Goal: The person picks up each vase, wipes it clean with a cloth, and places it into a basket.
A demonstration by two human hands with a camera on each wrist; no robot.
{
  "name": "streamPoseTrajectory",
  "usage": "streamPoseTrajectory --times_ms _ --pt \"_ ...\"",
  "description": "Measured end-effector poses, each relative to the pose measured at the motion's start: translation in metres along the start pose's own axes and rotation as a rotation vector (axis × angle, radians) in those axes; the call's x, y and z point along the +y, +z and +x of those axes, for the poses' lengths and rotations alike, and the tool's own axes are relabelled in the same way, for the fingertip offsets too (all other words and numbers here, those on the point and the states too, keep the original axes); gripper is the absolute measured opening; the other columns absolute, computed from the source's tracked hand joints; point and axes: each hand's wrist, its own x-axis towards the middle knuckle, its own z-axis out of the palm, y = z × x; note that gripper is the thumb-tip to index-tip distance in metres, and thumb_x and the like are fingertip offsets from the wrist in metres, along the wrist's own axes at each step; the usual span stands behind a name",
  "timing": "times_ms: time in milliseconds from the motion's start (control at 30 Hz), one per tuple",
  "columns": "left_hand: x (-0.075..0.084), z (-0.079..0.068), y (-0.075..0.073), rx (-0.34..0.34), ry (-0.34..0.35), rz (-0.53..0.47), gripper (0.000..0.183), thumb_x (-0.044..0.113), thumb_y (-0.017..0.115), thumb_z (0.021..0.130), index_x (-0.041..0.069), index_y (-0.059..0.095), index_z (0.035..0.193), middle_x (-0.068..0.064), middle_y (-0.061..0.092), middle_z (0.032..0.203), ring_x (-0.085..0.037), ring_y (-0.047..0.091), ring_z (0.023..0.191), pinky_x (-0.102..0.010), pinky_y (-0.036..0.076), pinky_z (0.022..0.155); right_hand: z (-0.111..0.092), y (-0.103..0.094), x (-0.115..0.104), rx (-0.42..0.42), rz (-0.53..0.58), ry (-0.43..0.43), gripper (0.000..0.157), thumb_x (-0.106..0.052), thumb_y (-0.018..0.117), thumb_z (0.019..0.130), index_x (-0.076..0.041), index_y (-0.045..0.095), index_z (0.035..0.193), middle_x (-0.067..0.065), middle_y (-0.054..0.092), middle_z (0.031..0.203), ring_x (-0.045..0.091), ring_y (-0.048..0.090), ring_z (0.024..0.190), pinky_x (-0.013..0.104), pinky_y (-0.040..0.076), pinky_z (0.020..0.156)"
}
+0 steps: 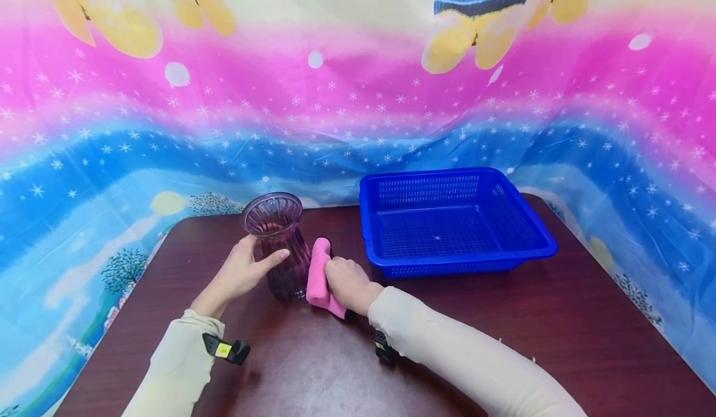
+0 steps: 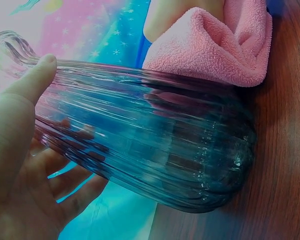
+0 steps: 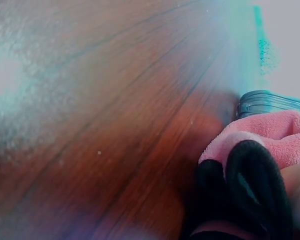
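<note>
A ribbed, purple-tinted glass vase (image 1: 286,268) with a flared rim stands upright on the table, left of centre. My left hand (image 1: 244,266) holds it around the narrow neck, thumb on the near side; the left wrist view shows the thumb and fingers on opposite sides of the glass vase (image 2: 155,135). In my right hand (image 1: 349,283) is a bunched pink cloth (image 1: 319,274) with black on its other side. The cloth (image 2: 205,50) lies against the vase's right side, low down. The right wrist view shows the pink cloth (image 3: 260,130) with its black folds; the fingers are mostly hidden there.
A blue plastic basket (image 1: 458,261) with perforated walls stands at the back right of the dark wooden table (image 1: 313,367). Behind the table hangs a colourful printed curtain (image 1: 335,106). Black straps with small cameras (image 1: 226,348) sit on the wrists.
</note>
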Motion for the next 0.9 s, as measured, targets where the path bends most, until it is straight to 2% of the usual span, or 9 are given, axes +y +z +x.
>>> streamPoseTrajectory --times_ms 300,567,900 --pt "0.001 0.000 0.001 -0.003 -0.002 -0.002 0.056 0.035 0.069 0.096 0.002 0.053 0.138 -0.026 0.062 0.136 -0.042 0.059 0.127 -0.061 0.046 0.107 -0.001 -0.002 0.006 0.011 0.048 -0.032 0.021 -0.004 0.060 0.094 -0.009 0.065 0.074 0.009 0.065 0.077 0.025 0.068 0.070 0.039 0.057 0.061" --pt "0.001 0.001 0.001 0.001 0.006 -0.003 0.056 0.035 0.068 0.096 0.002 0.053 0.138 -0.026 0.063 0.135 -0.042 0.060 0.127 -0.061 0.048 0.106 0.000 -0.007 0.009 0.005 0.104 -0.008 0.023 -0.004 0.059 0.093 -0.010 0.058 0.071 0.007 0.061 0.073 0.023 0.063 0.066 0.034 0.053 0.056" --pt "-0.001 0.000 0.001 0.004 0.008 -0.010 0.055 0.034 0.069 0.096 0.002 0.053 0.137 -0.025 0.063 0.135 -0.042 0.060 0.127 -0.061 0.047 0.106 -0.001 -0.015 0.005 0.038 0.148 0.010 0.019 -0.009 0.058 0.096 -0.010 0.060 0.077 0.005 0.060 0.076 0.021 0.060 0.066 0.032 0.053 0.058"
